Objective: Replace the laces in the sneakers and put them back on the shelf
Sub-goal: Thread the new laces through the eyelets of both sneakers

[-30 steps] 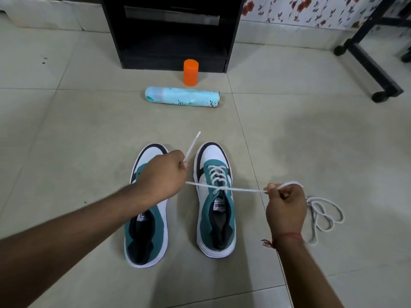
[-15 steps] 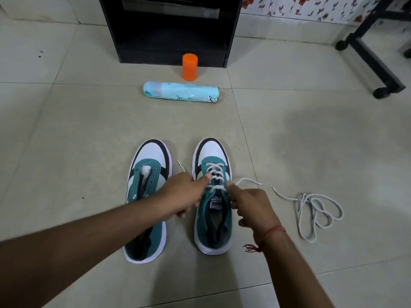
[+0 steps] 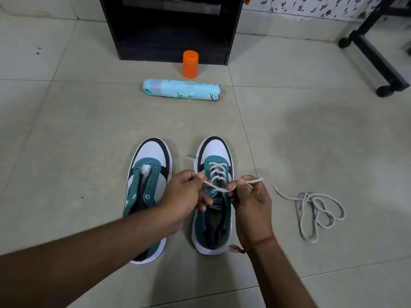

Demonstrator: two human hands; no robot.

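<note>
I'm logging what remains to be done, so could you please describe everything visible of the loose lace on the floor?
The loose lace is a thin white cord, seemingly woven, lying in a few slack, overlapping loops on the tiled floor, right of the laced sneaker. One tipped end trails out toward that sneaker. Nothing touches it; both hands are busy elsewhere.

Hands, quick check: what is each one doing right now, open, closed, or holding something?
Left hand: fingers pinch one end of the white lace on the right sneaker.
Right hand: fingers pinch the other end of the same lace.
</note>
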